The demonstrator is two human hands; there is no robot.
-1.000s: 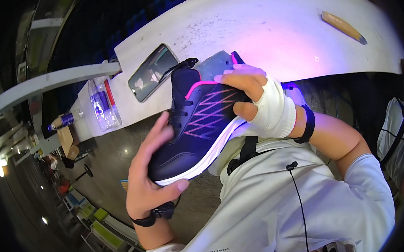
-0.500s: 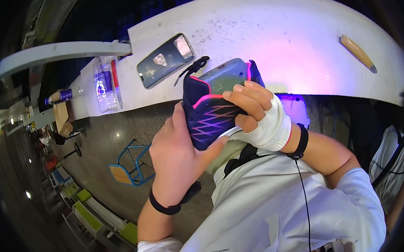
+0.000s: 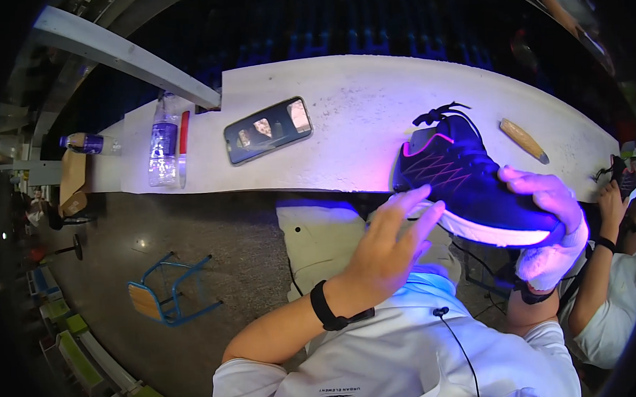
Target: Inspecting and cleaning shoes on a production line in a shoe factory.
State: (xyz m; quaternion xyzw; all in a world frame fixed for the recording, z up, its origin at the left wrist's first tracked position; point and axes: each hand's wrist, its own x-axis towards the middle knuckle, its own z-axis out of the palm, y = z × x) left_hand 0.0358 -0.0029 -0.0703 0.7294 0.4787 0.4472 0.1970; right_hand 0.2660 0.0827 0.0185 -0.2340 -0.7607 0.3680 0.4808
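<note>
A dark sneaker with pink crossing lines, a pink collar edge and a white sole is held over the table's near edge, under violet light. Its toe points right and toward me. My right hand, in a white fingerless glove, grips the toe end. My left hand is bare, its fingers apart at the sole near the heel; whether they touch it is hard to tell. Black laces stick up from the top of the shoe.
A phone lies on the white table. Left of it are a red-and-white stick-like item and plastic bottles. A wooden-handled tool lies at right. Beside me, a co-worker's hand holds another shoe. A blue-framed stool stands below.
The sneaker has moved right and turned from its collar end facing me to a side view. My right hand has shifted to the toe; my left hand has loosened its hold. The view has shifted too.
</note>
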